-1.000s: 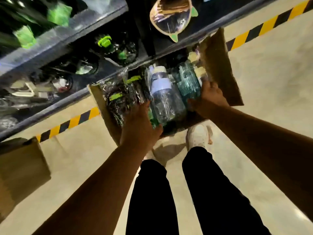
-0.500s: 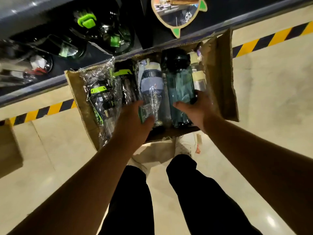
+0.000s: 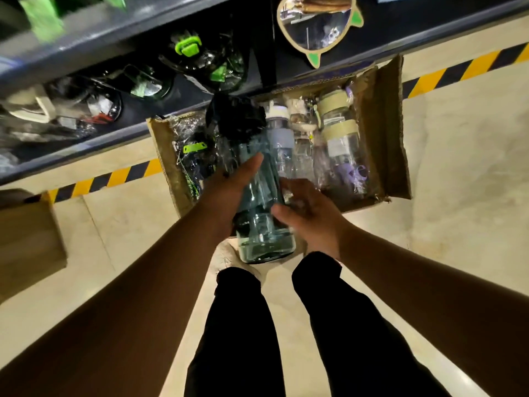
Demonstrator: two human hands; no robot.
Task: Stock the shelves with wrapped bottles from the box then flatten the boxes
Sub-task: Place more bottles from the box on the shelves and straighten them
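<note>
A tall teal wrapped bottle [image 3: 259, 224] with a black lid hangs tilted above the open cardboard box [image 3: 382, 133] on the floor. My left hand [image 3: 229, 193] grips its left side, thumb lying along the front. My right hand [image 3: 310, 214] holds its lower right side, thumb on the front. Inside the box lie more wrapped bottles: a purple-lidded one [image 3: 282, 134], beige-lidded ones [image 3: 337, 130] on the right, and dark ones with green clips [image 3: 194, 149] on the left. Green-lidded bottles [image 3: 187, 48] stand on the dark shelf [image 3: 86, 53] behind the box.
A second cardboard box [image 3: 28, 239] sits on the floor at the left. Yellow-and-black tape [image 3: 114, 177] runs along the shelf foot. A cat-shaped mirror [image 3: 315, 24] hangs on the shelf post. My legs [image 3: 243, 325] stand just before the box.
The teal bottle has been lifted out of the box. My left hand moved over from the left-hand bottles onto it, and my right hand slid down to its lower part.
</note>
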